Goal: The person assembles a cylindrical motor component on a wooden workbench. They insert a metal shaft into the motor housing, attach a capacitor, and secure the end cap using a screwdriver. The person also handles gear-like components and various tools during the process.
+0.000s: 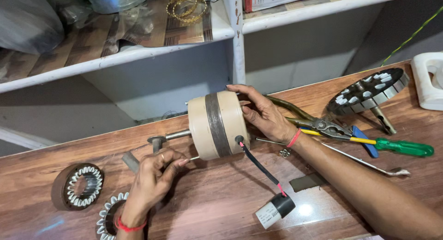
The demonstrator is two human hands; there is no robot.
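A cream-coloured fan motor [217, 124] with a dark metal band round its middle lies on its side on the wooden table [221, 198]. Its shaft [173, 136] sticks out to the left. My right hand [265, 113] cups the motor's right end. My left hand [154, 177] pinches a thin metal rod [194, 158] at the motor's lower left edge. A black cable [260, 166] runs from the motor to a black and white capacitor [275, 210].
Two wound stators [77, 185] [108, 217] lie at the left. Pliers [318, 124], a green-handled screwdriver [397, 147], a long rod [360, 160], a rotor on a shaft [369, 92] and a white plastic part [429, 81] lie at the right. White shelves [235, 32] stand behind.
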